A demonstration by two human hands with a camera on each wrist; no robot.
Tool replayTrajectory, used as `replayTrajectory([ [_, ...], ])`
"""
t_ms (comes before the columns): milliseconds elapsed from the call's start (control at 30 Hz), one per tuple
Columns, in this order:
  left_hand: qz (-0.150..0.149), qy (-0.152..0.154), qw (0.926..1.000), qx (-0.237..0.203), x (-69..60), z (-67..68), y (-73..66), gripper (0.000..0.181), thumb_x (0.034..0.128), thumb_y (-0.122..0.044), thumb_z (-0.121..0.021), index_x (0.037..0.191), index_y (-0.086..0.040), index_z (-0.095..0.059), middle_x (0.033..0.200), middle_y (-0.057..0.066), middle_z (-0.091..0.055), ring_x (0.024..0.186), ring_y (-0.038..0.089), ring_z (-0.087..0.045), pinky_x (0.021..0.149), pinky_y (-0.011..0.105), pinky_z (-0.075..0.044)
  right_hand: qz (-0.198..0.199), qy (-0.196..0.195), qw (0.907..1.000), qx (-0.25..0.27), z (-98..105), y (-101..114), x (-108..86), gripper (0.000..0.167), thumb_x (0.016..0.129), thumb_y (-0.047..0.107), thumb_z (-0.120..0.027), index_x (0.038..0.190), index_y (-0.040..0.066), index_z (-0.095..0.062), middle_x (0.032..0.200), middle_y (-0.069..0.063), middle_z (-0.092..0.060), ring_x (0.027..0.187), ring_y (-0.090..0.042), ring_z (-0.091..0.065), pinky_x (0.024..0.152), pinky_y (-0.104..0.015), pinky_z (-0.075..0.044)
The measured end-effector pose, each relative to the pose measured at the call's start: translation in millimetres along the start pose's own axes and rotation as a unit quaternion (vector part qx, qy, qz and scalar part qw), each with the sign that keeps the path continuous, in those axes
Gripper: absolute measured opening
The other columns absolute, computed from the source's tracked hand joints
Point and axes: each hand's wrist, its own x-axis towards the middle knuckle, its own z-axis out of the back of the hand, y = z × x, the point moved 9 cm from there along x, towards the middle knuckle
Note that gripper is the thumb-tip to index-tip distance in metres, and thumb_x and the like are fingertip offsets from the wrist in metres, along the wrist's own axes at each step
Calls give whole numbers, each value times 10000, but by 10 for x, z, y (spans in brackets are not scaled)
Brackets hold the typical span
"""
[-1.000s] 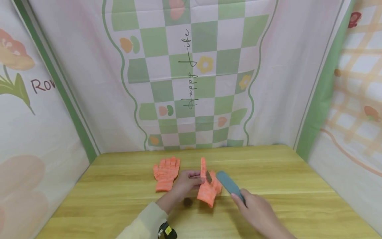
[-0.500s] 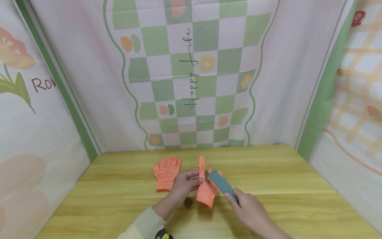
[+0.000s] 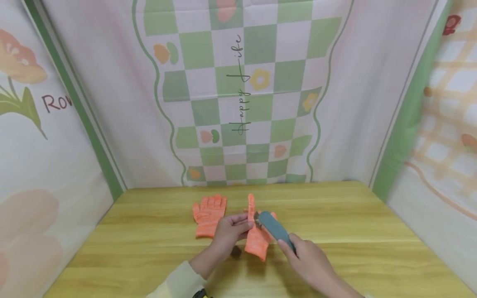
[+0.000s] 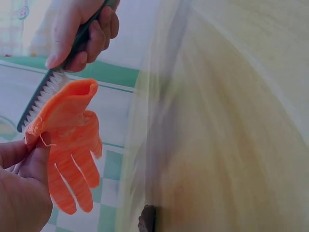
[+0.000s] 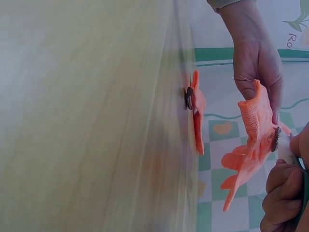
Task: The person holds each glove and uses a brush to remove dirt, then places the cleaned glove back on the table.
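Your brush [image 3: 276, 228] meets the orange glove [image 3: 256, 246]

The orange glove is raised above the worktop [image 3: 335, 207] in front of you, its cuff towards you and one finger pointing away. A dark brown patch [image 3: 257, 218] shows on it right where the white bristles [image 4: 44, 96] meet the fabric. Your left hand [image 3: 230, 229] has its grip pinched on the glove, thumb against fingers, at the glove's left side. Your right hand [image 3: 311, 258] has its grip curled round the blue-green handle of the brush, which slants up and left to the glove.

To the left you have a second glove [image 3: 210, 215], lying on the worktop with its fingers away from you, partly covered by your left hand in the head view. A small dark lump [image 3: 236, 251] sits on the worktop beside your left wrist. Your pale sleeve [image 3: 180, 281] comes in at the bottom edge. Beyond the worktop hangs a green-and-white checked curtain [image 3: 261, 107] printed "Happy Life".
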Motion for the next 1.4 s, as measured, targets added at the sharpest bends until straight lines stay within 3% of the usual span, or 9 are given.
replayTrajectory([
  [267,-71,-114,9997,-222,-32,94,-96,323,905,4,-658,1201,119,-603,1058,211,-684,853,186,-692,754,330,-584,250,-65,9994,-231,-19,88,35,311,1005,396,-522,790,173,-498,551,66,-389,449,-60,-311,434,-207,-300],
  [633,-92,-270,9995,-110,-65,204,-119,321,910,-2,-655,1201,121,-604,1052,199,-689,828,148,-686,741,298,-584,459,-62,9977,-494,-45,161,58,318,1005,384,-528,772,174,-474,546,77,-382,449,-50,-307,431,-204,-299],
  [967,-159,-353,9984,-412,-78,258,-164,327,908,14,-650,1202,142,-589,1023,175,-697,796,114,-678,713,259,-580,267,-51,9947,-991,-66,33,52,331,992,407,-543,766,174,-474,556,55,-385,459,-75,-317,431,-215,-284],
  [1133,-150,-381,9981,-454,-74,288,-156,328,912,13,-646,1203,150,-585,1001,154,-704,784,109,-677,715,258,-580,278,-60,9957,-877,-48,18,36,334,994,404,-542,763,176,-463,552,59,-381,456,-69,-309,433,-210,-288],
  [1400,-79,-322,9984,-458,-69,286,-107,322,912,0,-650,1196,142,-595,968,123,-710,787,112,-677,727,271,-581,588,-98,9967,-556,-7,165,53,333,1004,381,-532,754,173,-463,548,86,-384,446,-42,-309,431,-199,-300],
])
